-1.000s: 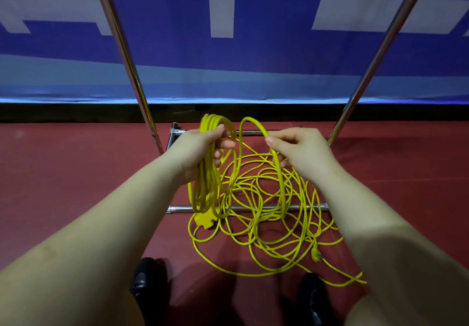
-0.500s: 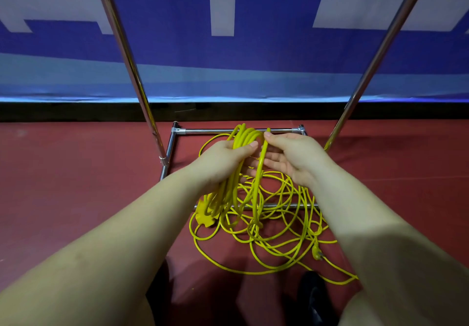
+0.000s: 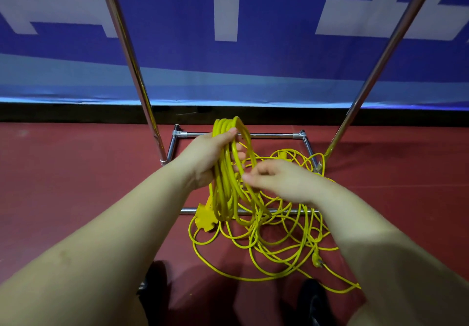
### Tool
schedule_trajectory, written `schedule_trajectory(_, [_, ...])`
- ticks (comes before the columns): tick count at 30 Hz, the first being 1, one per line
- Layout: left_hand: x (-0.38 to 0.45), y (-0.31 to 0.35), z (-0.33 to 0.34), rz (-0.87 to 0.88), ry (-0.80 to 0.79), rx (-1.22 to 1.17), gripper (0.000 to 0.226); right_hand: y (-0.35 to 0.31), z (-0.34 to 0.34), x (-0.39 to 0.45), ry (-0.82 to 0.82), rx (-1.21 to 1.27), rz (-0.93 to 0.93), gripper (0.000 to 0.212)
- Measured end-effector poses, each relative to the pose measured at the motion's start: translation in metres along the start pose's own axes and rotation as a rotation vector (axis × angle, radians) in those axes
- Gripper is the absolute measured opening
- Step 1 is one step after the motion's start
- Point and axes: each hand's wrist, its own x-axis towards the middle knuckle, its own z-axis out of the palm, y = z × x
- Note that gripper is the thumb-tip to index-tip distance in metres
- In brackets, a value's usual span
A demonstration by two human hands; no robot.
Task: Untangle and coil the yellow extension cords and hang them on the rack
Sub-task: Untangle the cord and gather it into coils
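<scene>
My left hand [image 3: 210,157] grips a bundle of several loops of yellow cord [image 3: 225,186]; the loops hang down to a flat yellow socket end [image 3: 205,218] near the floor. My right hand [image 3: 281,180] is just right of the bundle, its fingers curled and pinching a strand below the left hand. A loose tangle of yellow cord [image 3: 281,229] lies on the red floor under both hands, with a plug [image 3: 317,259] at its right side. The metal rack [image 3: 137,72] stands over the tangle.
The rack's two slanted chrome poles [image 3: 375,72] rise left and right, and its base bars [image 3: 269,135] frame the tangle on the red floor. A blue and white banner [image 3: 228,46] hangs behind. My two dark shoes [image 3: 312,300] stand at the bottom edge.
My left hand lifted the coil and took in the new loop. My right hand let that loop go, dropped lower and moved to a strand under the left hand.
</scene>
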Motion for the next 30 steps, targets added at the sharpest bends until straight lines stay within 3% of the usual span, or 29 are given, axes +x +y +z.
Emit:
schedule_trajectory(4, [0.003, 0.006, -0.011, 0.003, 0.029, -0.13, 0.029, -0.003, 0.006, 0.0, -0.052, 0.108, -0.074, 0.016])
schedule_trajectory(9, [0.005, 0.014, -0.02, 0.055, 0.116, -0.371, 0.035, 0.004, 0.001, -0.004, -0.059, -0.299, 0.016, 0.029])
schedule_trajectory(13, [0.007, 0.023, -0.037, 0.076, 0.159, -0.467, 0.035, 0.018, -0.004, -0.002, -0.046, -0.374, 0.078, 0.027])
schedule_trajectory(21, [0.008, 0.034, -0.064, 0.232, 0.285, -0.402, 0.034, 0.033, -0.006, -0.009, -0.173, -0.533, 0.203, 0.03])
schedule_trajectory(24, [0.008, 0.032, -0.069, 0.26, 0.315, -0.339, 0.033, 0.043, -0.005, -0.009, -0.183, -0.535, 0.224, 0.019])
schedule_trajectory(27, [0.006, 0.032, -0.071, 0.293, 0.341, -0.294, 0.032, 0.053, -0.008, -0.01, -0.161, -0.549, 0.229, 0.007])
schedule_trajectory(30, [0.002, 0.034, -0.075, 0.35, 0.373, -0.246, 0.029, 0.058, -0.019, -0.011, -0.053, -0.53, 0.215, 0.018])
